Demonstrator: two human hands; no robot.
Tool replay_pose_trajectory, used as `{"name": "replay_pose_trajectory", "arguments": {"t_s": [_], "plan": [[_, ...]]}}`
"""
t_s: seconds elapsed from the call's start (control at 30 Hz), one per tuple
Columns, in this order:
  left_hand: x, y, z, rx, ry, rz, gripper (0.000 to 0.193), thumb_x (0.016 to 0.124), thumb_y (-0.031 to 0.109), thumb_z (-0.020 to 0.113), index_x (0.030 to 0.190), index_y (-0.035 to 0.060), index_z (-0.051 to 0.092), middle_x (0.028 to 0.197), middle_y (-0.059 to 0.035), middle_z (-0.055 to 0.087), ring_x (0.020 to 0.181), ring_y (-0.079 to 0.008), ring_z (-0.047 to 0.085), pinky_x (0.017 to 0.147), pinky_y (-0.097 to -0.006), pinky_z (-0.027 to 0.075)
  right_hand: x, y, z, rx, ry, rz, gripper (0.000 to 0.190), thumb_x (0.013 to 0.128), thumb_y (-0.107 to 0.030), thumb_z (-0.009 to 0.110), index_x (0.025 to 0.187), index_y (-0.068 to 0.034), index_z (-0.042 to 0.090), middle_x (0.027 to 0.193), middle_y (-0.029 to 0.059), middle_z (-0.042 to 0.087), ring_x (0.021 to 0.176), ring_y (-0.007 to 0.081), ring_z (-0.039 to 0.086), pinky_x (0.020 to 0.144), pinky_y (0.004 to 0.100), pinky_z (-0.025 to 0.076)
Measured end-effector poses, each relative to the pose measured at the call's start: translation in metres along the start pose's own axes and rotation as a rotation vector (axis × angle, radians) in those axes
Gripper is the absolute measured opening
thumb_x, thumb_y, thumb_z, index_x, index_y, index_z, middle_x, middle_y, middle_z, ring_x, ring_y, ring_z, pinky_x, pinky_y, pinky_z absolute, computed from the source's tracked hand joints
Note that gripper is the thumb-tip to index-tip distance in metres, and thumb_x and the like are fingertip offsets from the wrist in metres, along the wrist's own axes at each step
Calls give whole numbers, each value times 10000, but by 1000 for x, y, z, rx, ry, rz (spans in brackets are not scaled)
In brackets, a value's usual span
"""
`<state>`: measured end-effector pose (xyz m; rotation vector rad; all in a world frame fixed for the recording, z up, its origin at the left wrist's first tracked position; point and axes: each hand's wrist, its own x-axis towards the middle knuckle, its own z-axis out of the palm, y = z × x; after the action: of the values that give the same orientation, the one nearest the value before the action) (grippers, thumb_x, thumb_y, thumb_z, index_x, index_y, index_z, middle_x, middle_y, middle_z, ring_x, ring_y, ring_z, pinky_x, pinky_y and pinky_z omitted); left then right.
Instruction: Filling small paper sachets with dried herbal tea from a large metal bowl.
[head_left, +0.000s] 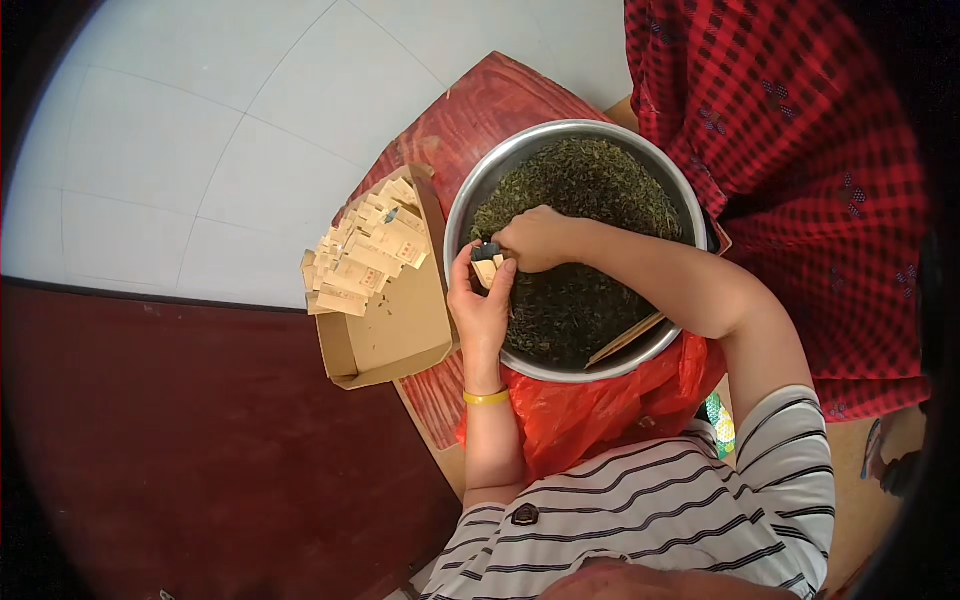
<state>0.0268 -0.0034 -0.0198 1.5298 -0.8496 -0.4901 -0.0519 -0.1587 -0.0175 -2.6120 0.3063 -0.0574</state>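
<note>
My left hand (482, 315) holds a small tan paper packet (486, 268) upright at the left rim of a large metal basin (463, 186). The packet's mouth looks dark, with a black lining or filling. Just beside that mouth is my right hand (538, 238), its fingers curled and pointing down to the left. Whatever is between those fingertips is hidden. Dried dark green leaves (585, 180), like loose tea, fill much of the basin under both hands. A flat wooden or bamboo strip (625, 340) leans inside the lower right wall.
A shallow cardboard box (397, 330) left of the basin holds many similar packets (367, 251), bunched towards its far side. Both stand on a red wood-grain table (487, 112). Red plastic (600, 409) lies below the basin, and a red checked cloth (795, 187) hangs at the right.
</note>
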Motion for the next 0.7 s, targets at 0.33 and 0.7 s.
{"name": "replay_pose_trajectory", "arguments": {"t_s": [0.33, 0.7], "plan": [[-3, 10, 2, 177, -32, -30, 428, 852, 80, 755, 1229, 17, 563, 915, 20, 618, 791, -57, 545, 687, -209, 452, -9, 17, -57, 239, 753, 4, 273, 928, -285, 565, 785, -53, 595, 698, 160, 616, 688, 336, 639, 604, 428, 481], [-2, 9, 0, 181, -63, -78, 524, 840, 142, 774, 1277, -20, 535, 947, -44, 632, 825, -104, 572, 739, -255, 481, -18, -21, -46, 31, 810, -425, 215, 880, -272, 617, 748, -107, 572, 643, 71, 613, 629, 283, 642, 562, 387, 501]]}}
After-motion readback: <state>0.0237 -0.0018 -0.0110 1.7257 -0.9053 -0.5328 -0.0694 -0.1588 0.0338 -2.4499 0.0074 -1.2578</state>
